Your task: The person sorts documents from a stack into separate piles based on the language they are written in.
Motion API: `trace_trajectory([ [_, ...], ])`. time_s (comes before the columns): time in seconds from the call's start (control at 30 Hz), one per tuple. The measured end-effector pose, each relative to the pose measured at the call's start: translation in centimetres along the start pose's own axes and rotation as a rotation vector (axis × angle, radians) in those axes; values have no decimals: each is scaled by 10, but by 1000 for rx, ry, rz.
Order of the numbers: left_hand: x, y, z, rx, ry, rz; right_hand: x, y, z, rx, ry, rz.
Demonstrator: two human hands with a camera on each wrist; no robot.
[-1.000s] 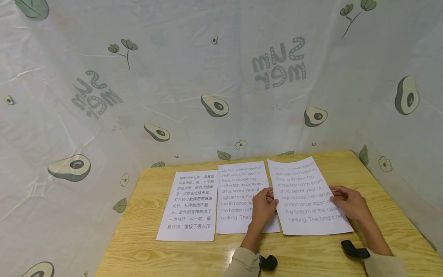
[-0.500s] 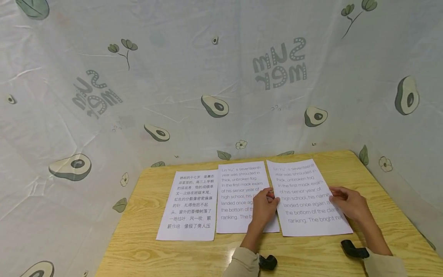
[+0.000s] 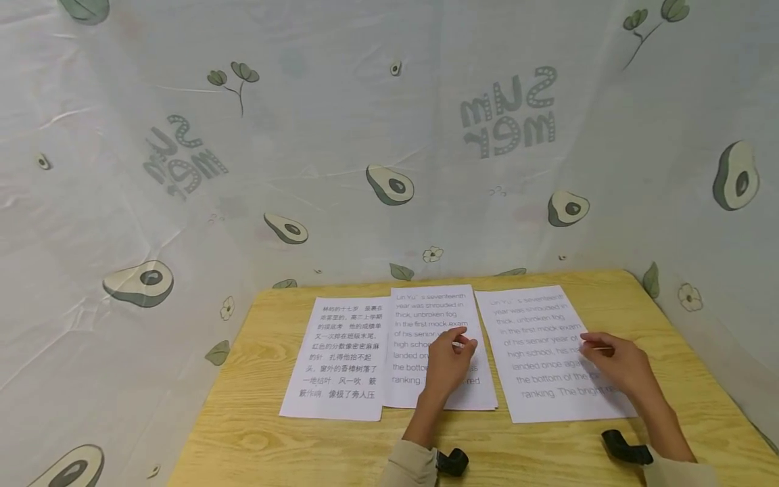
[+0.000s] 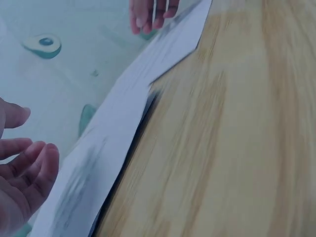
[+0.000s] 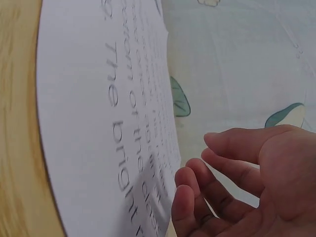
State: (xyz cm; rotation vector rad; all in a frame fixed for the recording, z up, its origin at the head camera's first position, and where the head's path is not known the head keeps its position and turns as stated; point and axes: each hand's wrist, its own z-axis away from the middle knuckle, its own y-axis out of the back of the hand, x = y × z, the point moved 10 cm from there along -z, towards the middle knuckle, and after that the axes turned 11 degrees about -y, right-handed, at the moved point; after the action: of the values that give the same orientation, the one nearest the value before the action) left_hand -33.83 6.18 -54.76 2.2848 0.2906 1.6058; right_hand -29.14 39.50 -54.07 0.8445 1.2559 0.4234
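My left hand (image 3: 447,362) hovers over the lower right part of the middle sheet of paper (image 3: 426,314), which carries printed English text. Its fingers are loosely bent and hold nothing, as the left wrist view also shows. My right hand (image 3: 621,365) is at the right edge of the right-hand sheet of paper (image 3: 526,352), also printed in English and slightly slanted. In the right wrist view its fingers (image 5: 197,182) are apart with no paper between them; whether a fingertip touches the sheet I cannot tell. That sheet lies on the table.
A sheet with printed Chinese text (image 3: 335,355) lies left of the middle one, their edges meeting. All rest on a wood-grain table (image 3: 255,446). A pale curtain (image 3: 316,122) with avocado prints hangs behind and at both sides. Black curved pieces (image 3: 625,448) sit at both cuffs.
Both hands have let go of the right-hand sheet, which has settled flat. My left hand has moved left over the middle sheet. The head view has shifted slightly.
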Motion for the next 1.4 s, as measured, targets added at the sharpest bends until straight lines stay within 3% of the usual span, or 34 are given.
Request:
trace_trajectory([
  [0.2,-12,32,2,-1,4,-37,-18,-12,2,-18,40,-21],
  [0.47,-31,73,5,14,8,-83,-53,-42,4,-78,72,-94],
  [0.67,-47,101,6,24,14,-115,-75,-63,9,-127,55,-190],
  [1.0,-64,145,8,66,62,-201,-101,-96,18,-177,28,-247],
  [1.17,-70,158,8,76,77,-216,-112,-106,19,-190,33,-268],
  [1.4,-82,155,11,29,101,-216,-117,-112,20,-190,39,-227],
])
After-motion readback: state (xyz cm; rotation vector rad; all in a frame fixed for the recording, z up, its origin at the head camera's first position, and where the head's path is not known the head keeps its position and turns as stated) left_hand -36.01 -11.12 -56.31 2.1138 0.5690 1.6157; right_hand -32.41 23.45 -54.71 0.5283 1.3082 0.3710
